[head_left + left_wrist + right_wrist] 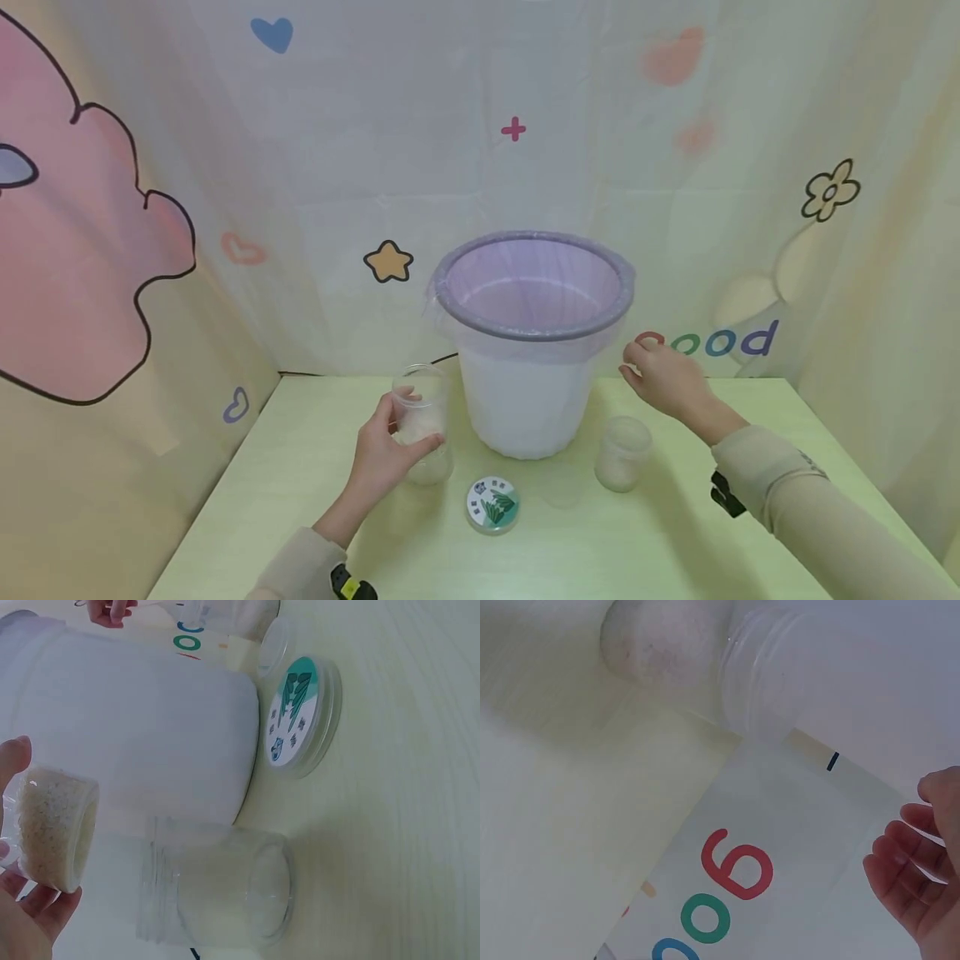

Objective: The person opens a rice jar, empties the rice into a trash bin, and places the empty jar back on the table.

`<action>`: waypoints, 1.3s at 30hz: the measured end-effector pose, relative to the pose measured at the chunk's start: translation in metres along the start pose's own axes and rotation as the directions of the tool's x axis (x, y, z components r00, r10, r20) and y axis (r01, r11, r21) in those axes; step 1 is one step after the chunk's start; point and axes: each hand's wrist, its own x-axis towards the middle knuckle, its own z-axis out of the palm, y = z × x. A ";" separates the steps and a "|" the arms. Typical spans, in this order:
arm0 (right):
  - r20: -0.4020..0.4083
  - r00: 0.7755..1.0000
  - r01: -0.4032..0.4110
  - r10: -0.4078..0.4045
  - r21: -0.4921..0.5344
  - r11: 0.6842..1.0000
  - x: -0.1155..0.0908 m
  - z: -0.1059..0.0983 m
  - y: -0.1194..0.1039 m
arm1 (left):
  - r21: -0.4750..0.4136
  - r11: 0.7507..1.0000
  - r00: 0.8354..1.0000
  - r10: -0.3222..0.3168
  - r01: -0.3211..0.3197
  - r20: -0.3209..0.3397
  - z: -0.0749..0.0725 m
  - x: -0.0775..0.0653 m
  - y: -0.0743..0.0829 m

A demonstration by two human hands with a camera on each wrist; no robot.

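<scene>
looks like you're in a little curtained-off booth (337, 292), cartoon-print drapes (442, 92) on three sides, pale tabletop (262, 483) in front

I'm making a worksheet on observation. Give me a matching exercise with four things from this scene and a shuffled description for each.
Things:
1. Bin
2. Printed lid
3. Left hand
4. Right hand

Descriptions:
A. Holding a jar of pale grains
B. Raised, holding nothing
C. White and green on top, lying on the table
D. Purple-rimmed, standing behind the jars

Pairs: 1-D; 2-C; 3-A; 4-B
</scene>
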 end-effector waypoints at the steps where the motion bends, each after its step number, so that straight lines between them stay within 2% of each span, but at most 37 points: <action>1: -0.004 1.000 0.008 -0.008 -0.005 1.000 0.001 -0.001 0.001 | 0.002 1.000 1.000 0.000 0.000 -0.002 -0.002 0.001 0.000; 5: 0.000 1.000 0.009 -0.009 -0.023 1.000 0.007 -0.008 0.007 | 0.006 1.000 1.000 0.003 -0.002 -0.023 -0.006 0.006 0.000; 8: 0.032 0.999 -0.020 0.021 -0.027 0.999 0.013 -0.017 0.011 | 0.008 1.000 1.000 -0.001 0.002 -0.028 -0.010 0.010 0.000; 16: 0.187 0.972 -0.144 0.143 -0.005 0.990 0.031 -0.044 0.015 | 0.027 0.997 0.997 -0.070 0.070 -0.027 -0.021 0.021 0.004; 23: 0.192 0.969 -0.162 0.157 0.007 0.987 0.043 -0.061 0.019 | 0.055 0.997 0.999 -0.048 0.050 -0.025 -0.031 0.027 0.007; 28: 0.217 0.957 -0.202 0.191 0.028 0.979 0.054 -0.074 0.022 | 0.066 0.996 0.998 -0.061 0.062 -0.018 -0.040 0.035 0.013; 33: 0.200 0.955 -0.233 0.219 0.048 0.971 0.062 -0.084 0.024 | 0.063 0.996 0.998 -0.062 0.063 -0.022 -0.051 0.044 0.022; 36: 0.207 0.945 -0.275 0.252 0.091 0.957 0.067 -0.090 0.025 | 0.065 0.996 0.998 -0.063 0.065 -0.024 -0.056 0.050 0.025; 39: 0.239 0.926 -0.334 0.294 0.152 0.930 0.072 -0.096 0.024 | 0.074 0.995 0.997 -0.072 0.073 -0.016 -0.060 0.054 0.028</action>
